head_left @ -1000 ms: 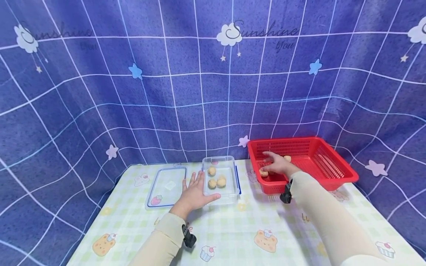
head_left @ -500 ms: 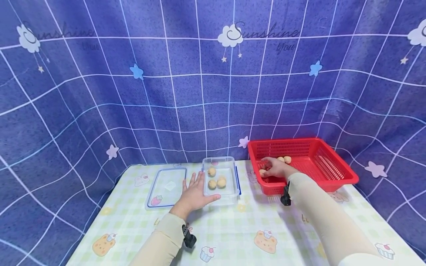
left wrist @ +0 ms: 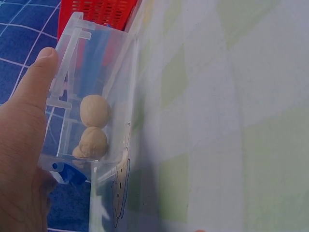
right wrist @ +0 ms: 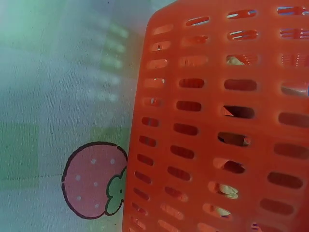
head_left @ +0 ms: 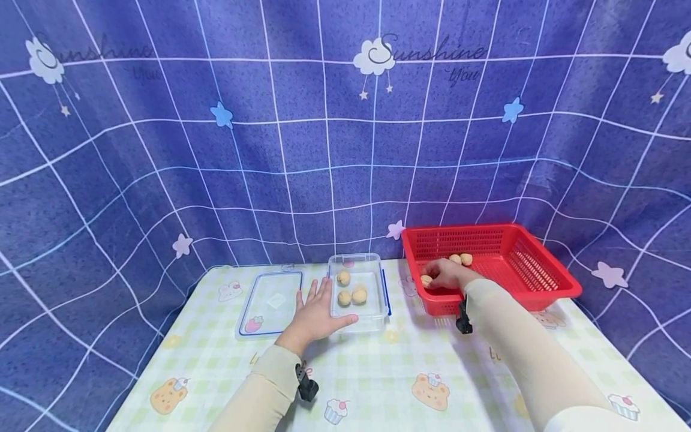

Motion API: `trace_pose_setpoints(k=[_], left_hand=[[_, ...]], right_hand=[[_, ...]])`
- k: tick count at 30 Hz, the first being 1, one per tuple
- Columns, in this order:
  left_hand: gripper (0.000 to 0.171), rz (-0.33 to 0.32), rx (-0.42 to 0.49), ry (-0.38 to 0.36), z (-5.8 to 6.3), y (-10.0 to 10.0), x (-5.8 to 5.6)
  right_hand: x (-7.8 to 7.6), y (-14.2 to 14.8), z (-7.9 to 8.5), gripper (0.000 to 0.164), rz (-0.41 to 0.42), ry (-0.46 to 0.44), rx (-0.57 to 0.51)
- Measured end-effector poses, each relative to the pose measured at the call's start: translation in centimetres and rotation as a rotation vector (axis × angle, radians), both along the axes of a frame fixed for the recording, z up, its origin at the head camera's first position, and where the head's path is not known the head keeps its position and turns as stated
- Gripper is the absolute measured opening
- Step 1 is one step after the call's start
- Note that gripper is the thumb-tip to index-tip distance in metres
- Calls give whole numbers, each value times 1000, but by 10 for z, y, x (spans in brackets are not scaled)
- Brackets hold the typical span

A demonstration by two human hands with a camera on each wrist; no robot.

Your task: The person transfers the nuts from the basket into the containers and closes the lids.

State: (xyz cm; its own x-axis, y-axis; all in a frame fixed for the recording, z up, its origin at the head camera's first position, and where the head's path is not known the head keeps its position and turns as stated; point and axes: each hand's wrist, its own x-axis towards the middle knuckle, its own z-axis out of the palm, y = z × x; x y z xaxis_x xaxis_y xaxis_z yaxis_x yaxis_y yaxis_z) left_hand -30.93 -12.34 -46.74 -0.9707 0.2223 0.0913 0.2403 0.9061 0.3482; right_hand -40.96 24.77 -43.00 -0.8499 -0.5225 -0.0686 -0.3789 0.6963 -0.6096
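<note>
Blue grid curtain [head_left: 243, 150] fills the back, printed table [head_left: 378, 384] in front. Red slotted basket [head_left: 507, 270] sits at the table's right, long axis roughly left-right. Clear box [head_left: 361, 324] is left of the basket, a strip of table between, long axis front-to-back, top uncovered. Its lid [head_left: 275, 303], blue seal line, lies flat just left of it. Left hand [head_left: 315, 315] at the box's near-left corner: fingers straight and spread, thumb along the near end and touching the box in the left wrist view. Right hand [head_left: 447, 274] reaches down inside the basket's left end, fingers curled in, pinching a tan ball [head_left: 426, 281] by the basket's left wall. That ball is at the fingertips, on the hand's left, so on the side facing the box; roundish, no clear long axis. Right hand is the near one, left hand well apart from it. Right wrist view mostly basket wall, grip hidden there. Two more balls [head_left: 466, 259] behind the right hand near the back wall; at least three box balls [head_left: 344, 298] in the box.
</note>
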Motion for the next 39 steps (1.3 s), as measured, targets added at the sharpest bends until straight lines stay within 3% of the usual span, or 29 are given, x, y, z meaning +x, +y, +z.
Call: trace_pose_setpoints(k=[6,19,26,32,39], left_hand=[[118,3,-19,-9,-4,0,-4],[119,4,-18,0,0,0,-3],[122,-1,-5,-2,2,0,2],[120,6,-23,-5,1,0,0],[122,-4,-22,-5,2,2,1]], right_hand=[[0,-1,1,28,-51,-29,-13],[-8,4,1,34,-144,30,-91],[0,2,7,36,-241,-67,-248],[-2,1,12,37,-267,-70,-329],[-1,-6,19,40,-284,2,-282]])
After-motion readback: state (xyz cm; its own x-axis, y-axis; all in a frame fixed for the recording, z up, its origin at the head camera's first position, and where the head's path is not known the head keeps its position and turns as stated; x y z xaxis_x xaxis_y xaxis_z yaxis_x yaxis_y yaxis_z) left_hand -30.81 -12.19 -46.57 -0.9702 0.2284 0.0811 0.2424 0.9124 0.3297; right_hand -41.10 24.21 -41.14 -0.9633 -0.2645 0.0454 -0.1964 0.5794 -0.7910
